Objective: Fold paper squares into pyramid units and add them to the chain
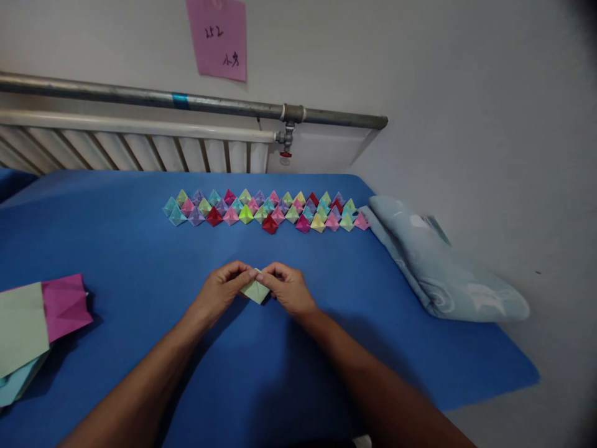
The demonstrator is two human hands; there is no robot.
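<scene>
Between my two hands is a small folded piece of pale green paper [256, 292], its lower corner pointing toward me. My left hand [227, 285] pinches its upper left edge between thumb and fingers. On the upper right, my right hand [288, 287] grips the same paper, the two thumbs nearly meeting at the top. A crease runs down the middle of the paper. Beyond my hands, folded paper pieces [245, 214] in many colours lie in close rows on the blue surface [140, 261].
At the left lies a stack of coloured paper sheets [23, 323], green, magenta and light blue. A folded light blue blanket [433, 267] rests against the wall at the right. Behind the surface are a radiator [158, 149], a metal pipe [233, 107] and a pink note [219, 40].
</scene>
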